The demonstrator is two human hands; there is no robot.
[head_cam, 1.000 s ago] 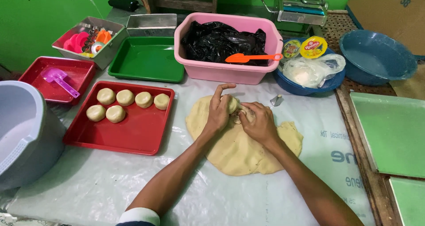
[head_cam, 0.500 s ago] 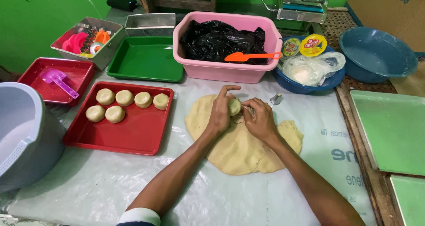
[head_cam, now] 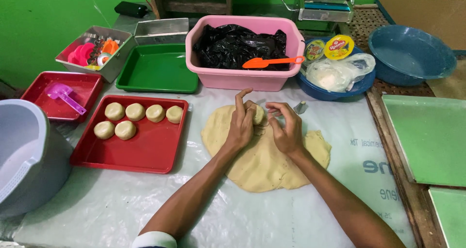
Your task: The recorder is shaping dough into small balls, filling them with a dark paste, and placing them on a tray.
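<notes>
A flat sheet of pale dough lies on the plastic-covered table. At its far edge both hands meet around a small round dough piece. My left hand cups the piece from the left, one finger raised. From the right, my right hand pinches it with the fingertips. Several round dough discs sit in the red tray to the left of the sheet.
A pink tub with a black bag and orange spatula stands behind the dough. A green tray, a small red tray with a purple scoop, a blue basin, a grey bucket and green boards surround it.
Both hands stay at the far edge of the dough sheet, working the small piece. The fingers have shifted slightly around it.
</notes>
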